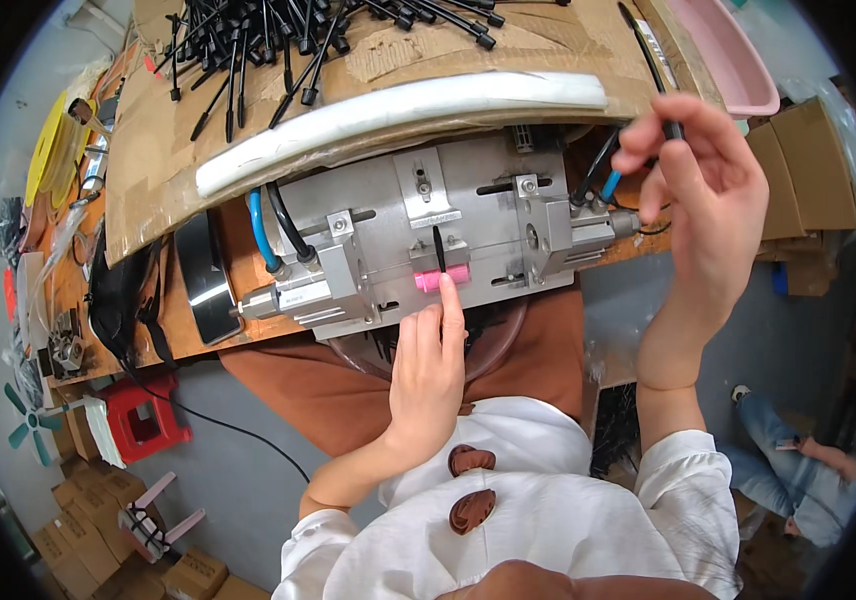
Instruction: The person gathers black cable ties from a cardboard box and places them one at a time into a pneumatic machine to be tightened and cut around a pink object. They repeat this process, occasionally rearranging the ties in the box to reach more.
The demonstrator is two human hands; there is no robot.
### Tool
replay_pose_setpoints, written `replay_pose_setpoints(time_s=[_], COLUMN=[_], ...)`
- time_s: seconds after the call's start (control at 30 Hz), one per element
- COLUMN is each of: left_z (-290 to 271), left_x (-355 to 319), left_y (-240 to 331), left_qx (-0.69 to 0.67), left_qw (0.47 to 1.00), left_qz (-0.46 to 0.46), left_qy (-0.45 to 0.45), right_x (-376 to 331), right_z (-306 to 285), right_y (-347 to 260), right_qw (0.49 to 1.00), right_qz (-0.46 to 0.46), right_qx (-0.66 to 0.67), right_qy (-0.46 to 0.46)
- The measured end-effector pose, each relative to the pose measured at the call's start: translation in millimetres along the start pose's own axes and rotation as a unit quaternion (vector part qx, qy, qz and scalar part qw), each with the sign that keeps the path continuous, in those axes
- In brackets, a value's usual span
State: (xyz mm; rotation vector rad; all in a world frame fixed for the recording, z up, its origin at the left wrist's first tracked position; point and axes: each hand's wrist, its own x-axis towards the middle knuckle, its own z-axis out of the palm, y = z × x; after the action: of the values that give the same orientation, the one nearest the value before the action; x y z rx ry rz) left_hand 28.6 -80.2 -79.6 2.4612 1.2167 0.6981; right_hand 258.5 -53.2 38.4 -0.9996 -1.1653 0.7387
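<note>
My left hand reaches over the front of a grey metal fixture. Its index finger is stretched out, the others loosely bent. That fingertip touches a small pink cylinder at the fixture's middle, where a thin black wand stands out toward the far side. Raised at the right, my right hand pinches the thick end of another black wand between thumb and fingers, its thin part pointing away. Metal cylinders with blue and black air hoses flank the pink piece.
A heap of black wands lies on cardboard behind a white padded strip. A pink bin stands far right, a dark phone left. Below are a red stool and a seated person's jeans.
</note>
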Motion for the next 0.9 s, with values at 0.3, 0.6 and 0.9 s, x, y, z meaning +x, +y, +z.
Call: replay_pose_setpoints(time_s=[0.3,0.6,0.9], left_z=[-20,-96,-122], left_x=[16,170,183], left_y=[0,-61,-63], left_qx=[0.068,0.143,-0.004], left_qw=[0.997,0.966,0.992], left_qz=[0.030,0.142,0.114], left_qy=[-0.035,0.164,-0.045], right_x=[-84,-126,-119], right_z=[37,73,77], right_y=[48,93,96], right_qw=[0.926,0.902,0.908], right_qz=[-0.143,-0.103,-0.107], right_qx=[-0.345,-0.393,-0.383], right_qy=[-0.053,-0.147,-0.132])
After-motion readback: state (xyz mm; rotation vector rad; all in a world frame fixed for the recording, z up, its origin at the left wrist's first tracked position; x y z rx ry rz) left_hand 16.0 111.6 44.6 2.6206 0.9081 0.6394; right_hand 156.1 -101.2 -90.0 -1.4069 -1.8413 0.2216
